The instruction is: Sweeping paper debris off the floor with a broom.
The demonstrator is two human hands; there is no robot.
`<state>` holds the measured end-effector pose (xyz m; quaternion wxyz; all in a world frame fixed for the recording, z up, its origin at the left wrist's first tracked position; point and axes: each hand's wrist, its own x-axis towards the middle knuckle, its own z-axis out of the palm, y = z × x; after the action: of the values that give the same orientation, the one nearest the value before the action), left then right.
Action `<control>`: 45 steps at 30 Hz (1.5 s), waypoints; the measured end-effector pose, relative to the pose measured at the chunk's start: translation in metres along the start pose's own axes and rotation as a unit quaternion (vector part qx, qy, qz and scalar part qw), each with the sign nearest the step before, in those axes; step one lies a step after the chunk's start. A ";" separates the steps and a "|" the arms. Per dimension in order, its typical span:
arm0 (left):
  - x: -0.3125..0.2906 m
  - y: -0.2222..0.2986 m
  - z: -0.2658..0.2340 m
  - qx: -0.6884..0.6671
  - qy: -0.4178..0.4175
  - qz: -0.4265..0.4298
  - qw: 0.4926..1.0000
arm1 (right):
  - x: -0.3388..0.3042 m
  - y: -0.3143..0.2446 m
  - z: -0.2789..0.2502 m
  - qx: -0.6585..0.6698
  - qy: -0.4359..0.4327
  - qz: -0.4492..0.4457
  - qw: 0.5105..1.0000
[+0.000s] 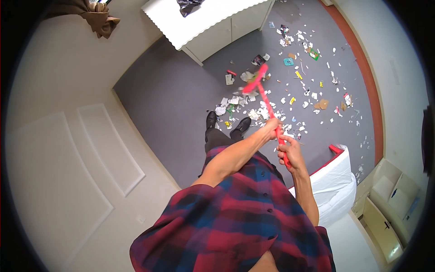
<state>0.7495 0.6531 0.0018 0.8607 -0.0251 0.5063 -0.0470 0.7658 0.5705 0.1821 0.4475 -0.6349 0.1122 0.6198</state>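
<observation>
Both hands grip the pink broom [265, 97], left hand [273, 127] nearer the head than right hand [290, 152], its handle slanting up-left toward the paper scraps [235, 102].

Left of the litter [272, 97] the grey floor [172, 104] lay open; beyond it stood a white cabinet [217, 27], right of it a bin [335, 181].

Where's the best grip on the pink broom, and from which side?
On the long thin handle of the pink broom, upper half, well clear of the blurred brush head down among the paper scraps. Come from the near end, as both hands do: left hand lower on the shaft, right hand close to the top. The shaft slants away from the body, so two spaced grips likely steady it.
</observation>
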 end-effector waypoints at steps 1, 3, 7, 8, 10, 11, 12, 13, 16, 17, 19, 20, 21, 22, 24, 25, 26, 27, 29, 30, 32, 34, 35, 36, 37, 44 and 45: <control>0.001 -0.003 0.010 0.000 -0.024 0.002 1.000 | -0.005 -0.002 -0.002 -0.029 0.025 -0.028 0.999; 0.004 -0.008 0.026 0.004 -0.049 0.007 0.999 | -0.015 -0.003 -0.004 -0.055 0.034 -0.054 0.996; -0.004 -0.019 0.046 0.047 -0.047 0.031 0.997 | -0.029 0.006 -0.023 0.001 0.026 -0.093 0.995; -0.010 -0.021 0.046 0.077 -0.030 0.054 0.995 | -0.031 0.008 -0.027 0.003 0.023 -0.094 0.995; -0.019 -0.024 0.040 0.092 -0.001 0.073 0.993 | -0.035 0.012 -0.033 0.071 -0.031 -0.082 0.994; -0.023 -0.022 0.034 0.096 0.063 0.103 0.988 | -0.033 0.013 -0.033 0.073 -0.034 -0.084 0.993; -0.029 -0.021 0.027 0.097 0.127 0.131 0.978 | -0.031 0.016 -0.032 0.099 -0.071 -0.061 0.991; -0.026 -0.018 0.012 0.080 0.156 0.138 0.975 | -0.029 0.016 -0.031 0.122 -0.112 -0.035 0.985; -0.024 -0.001 -0.038 0.011 0.211 0.147 0.966 | -0.027 0.021 -0.008 0.064 -0.108 -0.029 0.992; -0.024 0.003 -0.050 0.006 0.259 0.162 0.952 | -0.021 0.029 -0.009 0.043 -0.121 -0.048 0.991; -0.028 0.007 -0.075 -0.020 0.285 0.164 0.944 | -0.003 0.043 -0.001 0.017 -0.128 -0.059 0.990; -0.030 0.009 -0.083 -0.046 0.308 0.164 0.936 | 0.004 0.048 0.002 -0.009 -0.130 -0.072 0.989; -0.032 0.010 -0.084 -0.047 0.309 0.166 0.935 | 0.006 0.045 0.012 -0.072 -0.113 -0.096 0.986; -0.041 0.019 -0.090 -0.042 0.294 0.163 0.941 | 0.009 0.047 0.019 -0.071 -0.112 -0.098 0.986; -0.053 0.035 -0.091 -0.029 0.263 0.157 0.951 | 0.021 0.055 0.036 -0.021 -0.111 -0.272 0.956; -0.057 0.037 -0.092 -0.022 0.249 0.152 0.956 | 0.023 0.057 0.045 -0.014 -0.091 -0.330 0.940; -0.060 0.039 -0.090 -0.012 0.233 0.146 0.961 | 0.033 0.058 0.042 -0.012 -0.085 -0.332 0.939; -0.055 0.041 -0.083 -0.005 0.218 0.141 0.966 | 0.046 0.059 0.041 -0.033 -0.091 -0.338 0.936; -0.049 0.040 -0.062 0.017 0.188 0.127 0.974 | 0.054 0.048 0.040 -0.037 -0.046 -0.325 0.944; -0.046 0.041 -0.056 0.026 0.173 0.121 0.977 | 0.051 0.042 0.038 -0.035 -0.041 -0.327 0.944; -0.031 0.042 -0.029 0.036 0.141 0.109 0.983 | 0.041 0.030 0.029 0.017 0.038 -0.338 0.940; -0.013 0.036 0.003 0.043 0.108 0.094 0.989 | 0.028 0.026 0.022 -0.009 0.067 -0.369 0.927; -0.007 0.033 0.011 0.046 0.092 0.086 0.991 | 0.021 0.025 0.020 -0.049 0.109 -0.397 0.910; 0.000 0.033 0.025 0.046 0.076 0.077 0.993 | 0.014 0.026 0.018 -0.091 0.149 -0.422 0.890; 0.005 0.030 0.037 0.049 0.059 0.069 0.995 | 0.013 0.027 0.014 -0.131 0.158 -0.453 0.868; -0.011 -0.019 0.038 0.054 0.001 0.045 0.998 | -0.034 0.048 0.008 -0.178 0.211 -0.510 0.815; -0.021 -0.029 0.034 0.047 0.008 0.053 0.997 | -0.046 0.049 0.009 -0.166 0.204 -0.502 0.824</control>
<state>0.7678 0.6265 0.0388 0.8581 0.0422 0.5111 -0.0250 0.7157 0.5301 0.2030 0.5516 -0.7800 -0.2381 0.1749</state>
